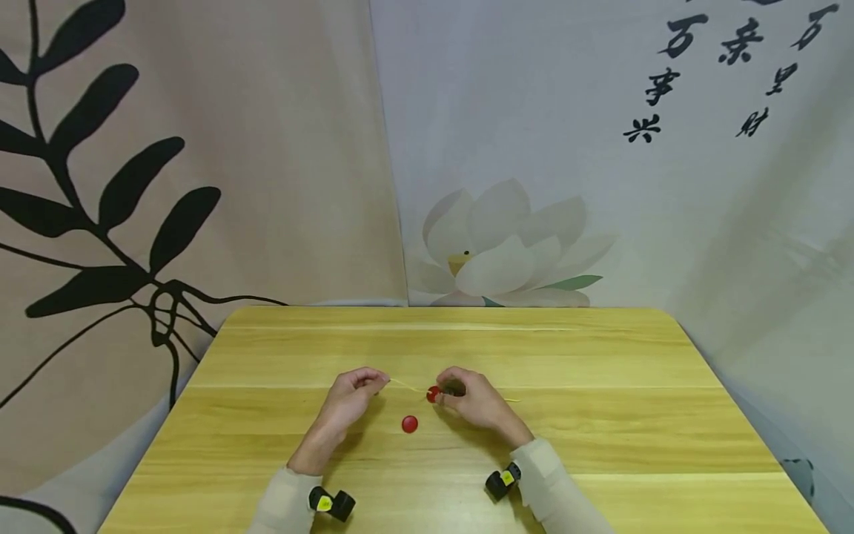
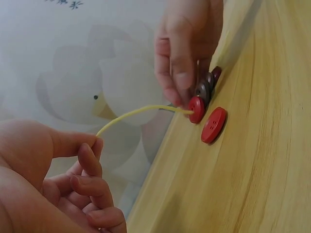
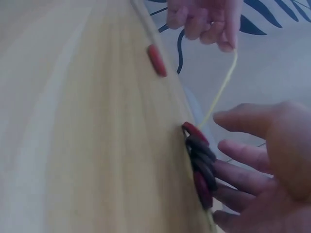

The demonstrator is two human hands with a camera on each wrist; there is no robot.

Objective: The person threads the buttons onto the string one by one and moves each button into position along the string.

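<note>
Thumb and index finger of my left hand (image 1: 352, 394) pinch one end of a yellow string (image 2: 141, 110). The string runs slack to a row of strung buttons at the tabletop: a red button (image 2: 196, 109) foremost, dark brown buttons (image 2: 202, 91) behind it, and a dark red button (image 3: 203, 190) at the far end. My right hand (image 1: 475, 399) is beside this row, its fingers touching the buttons' side; in the right wrist view the thumb stands apart from them. A loose red four-hole button (image 1: 410, 424) lies on the table between the hands.
The wooden table (image 1: 640, 415) spans the width in front of me. Past the right hand, the string's other end (image 1: 512, 400) lies on the wood. A printed cloth backdrop (image 1: 300, 148) hangs behind the table. Each wrist wears a small black camera (image 1: 333, 504).
</note>
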